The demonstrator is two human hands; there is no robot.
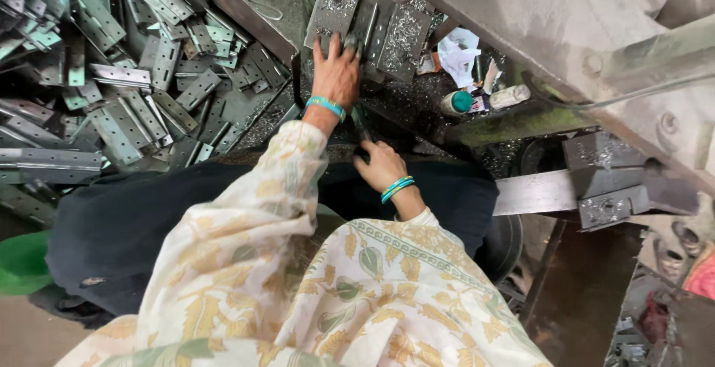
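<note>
Head view, looking down: left hand (337, 73) reaching ahead, fingers spread and pressing on the press plate (335, 2) among metal shavings. Right hand (381, 164) hanging back near the lap, pinching a slim dark strip (360, 125), long axis pointing toward the plate. Heaping up at left, hinges (134, 76).

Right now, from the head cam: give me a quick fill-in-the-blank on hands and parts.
1. The left hand presses on the machine's metal ____, which is strewn with shavings.
2. Both wrists wear ____-coloured bangles.
3. The heap of metal hinges lies on the person's ____ side.
4. The right hand sits ____ to the body than the left.

Missing: plate; turquoise; left; closer
</note>
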